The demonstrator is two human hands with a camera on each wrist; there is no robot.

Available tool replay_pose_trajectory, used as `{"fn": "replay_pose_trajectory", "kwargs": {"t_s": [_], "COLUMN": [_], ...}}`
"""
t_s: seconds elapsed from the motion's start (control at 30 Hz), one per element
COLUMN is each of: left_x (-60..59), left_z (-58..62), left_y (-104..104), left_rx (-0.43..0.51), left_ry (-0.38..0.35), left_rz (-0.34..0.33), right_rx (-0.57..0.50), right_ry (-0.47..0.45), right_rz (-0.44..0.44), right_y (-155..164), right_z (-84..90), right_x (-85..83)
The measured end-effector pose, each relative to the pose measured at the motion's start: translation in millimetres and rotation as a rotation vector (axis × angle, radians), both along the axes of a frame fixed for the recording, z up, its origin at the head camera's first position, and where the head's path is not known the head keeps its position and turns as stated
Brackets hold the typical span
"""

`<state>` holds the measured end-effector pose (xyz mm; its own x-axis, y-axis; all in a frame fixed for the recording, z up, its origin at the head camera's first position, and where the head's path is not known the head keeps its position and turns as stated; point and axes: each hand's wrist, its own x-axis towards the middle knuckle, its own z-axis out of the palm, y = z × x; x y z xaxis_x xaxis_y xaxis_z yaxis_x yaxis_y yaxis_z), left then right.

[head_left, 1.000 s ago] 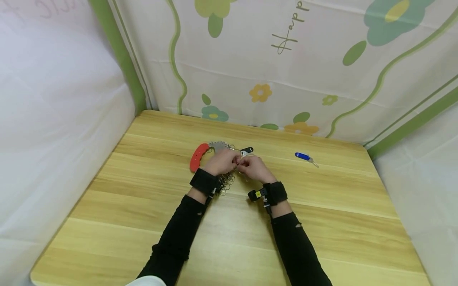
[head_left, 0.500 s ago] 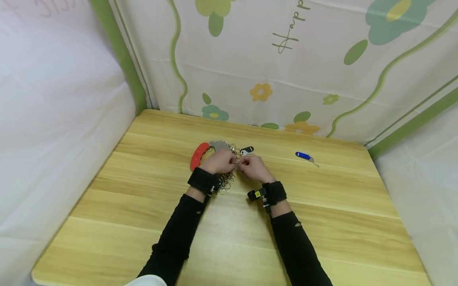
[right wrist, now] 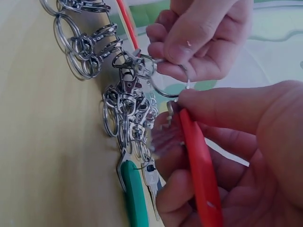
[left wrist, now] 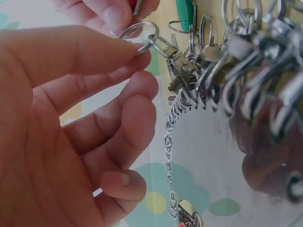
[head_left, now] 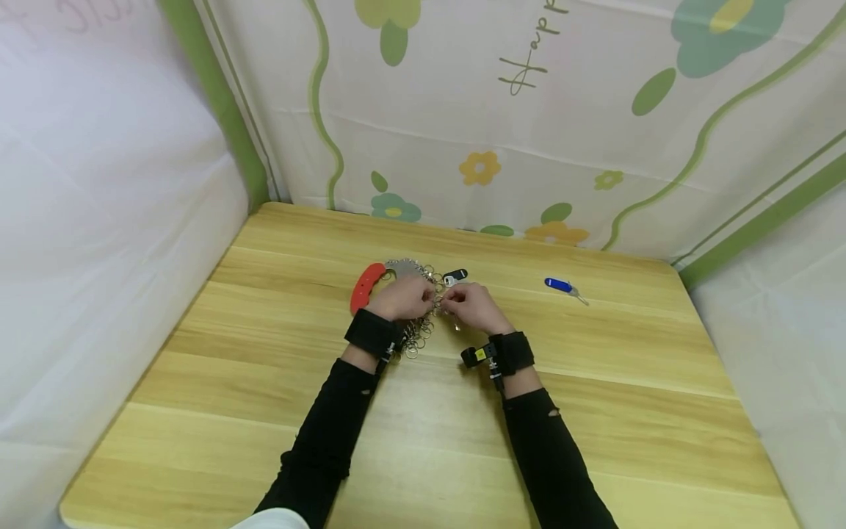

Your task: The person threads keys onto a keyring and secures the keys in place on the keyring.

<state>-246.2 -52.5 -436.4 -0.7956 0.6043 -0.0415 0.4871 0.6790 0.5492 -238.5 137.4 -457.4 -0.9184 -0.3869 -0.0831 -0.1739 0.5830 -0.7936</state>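
At the table's far middle, the hands have barely shifted: the left hand pinches a split ring on the clip bunch while the right hand grips a red-tagged key, so threading continues.

- A light wooden table with visible plank grain carries everything; its far edge meets a flower-printed cloth backdrop.
- A red curved handle lies on the table towards its far middle, with a bunch of metal key rings and clasps spread on the wood just beside it, on its right.
- A black-tagged key lies flat just right of the red curved handle, past the top of the ring bunch.
- A blue-tagged key lies alone well to the right of the red curved handle, apart from the rest, its metal blade pointing right.
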Motion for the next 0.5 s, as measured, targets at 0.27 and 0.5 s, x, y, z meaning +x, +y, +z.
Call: {"fn": "replay_pose_trajectory", "kwargs": {"t_s": [0.27, 0.5], "left_x": [2.5, 0.8], "left_z": [2.7, 1.5], "left_y": [4.2, 2.3], "left_rx": [-0.022, 0.029], "left_ry": [-0.019, -0.047], "left_rz": [0.034, 0.042], "right_rx": [-0.007, 0.001], "right_ry": [0.000, -0.019], "right_rz": [0.024, 0.039], "right_y": [-3.9, -5.4], "right_z": [-0.3, -2.8], "right_x": [-0.9, -1.6]}}
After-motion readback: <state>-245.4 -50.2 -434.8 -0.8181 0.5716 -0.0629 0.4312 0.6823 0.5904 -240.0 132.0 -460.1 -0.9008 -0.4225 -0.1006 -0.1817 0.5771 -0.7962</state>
